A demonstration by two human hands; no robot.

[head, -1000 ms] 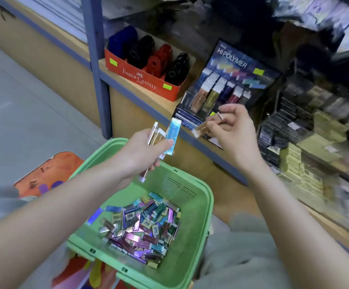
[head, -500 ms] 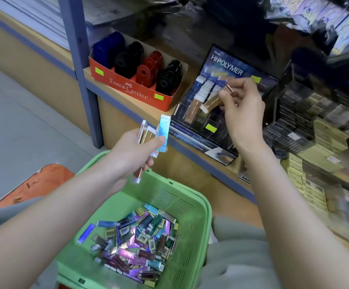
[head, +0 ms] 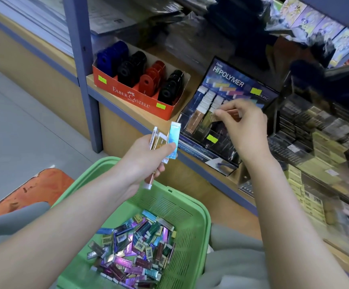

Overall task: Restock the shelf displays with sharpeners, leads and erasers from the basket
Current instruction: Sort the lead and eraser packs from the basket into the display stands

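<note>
While left hand (head: 146, 157) and right hand (head: 245, 128) grip erasers (head: 172, 137), sharpener box (head: 132, 97) beside eraser display (head: 230, 79).

right hand (head: 245, 130) pinches copper eraser (head: 233, 112) at display (head: 229, 80) | left hand (head: 146, 157) grips erasers (head: 172, 137)

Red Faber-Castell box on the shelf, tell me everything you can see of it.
The box is an open-topped red cardboard tray with white Faber-Castell lettering and two yellow-green stickers on its front. Four rows of upright plastic sharpeners stand in it: blue, black, red, black. It sits on the wooden shelf between the blue post and the Hi-Polymer display.
</note>
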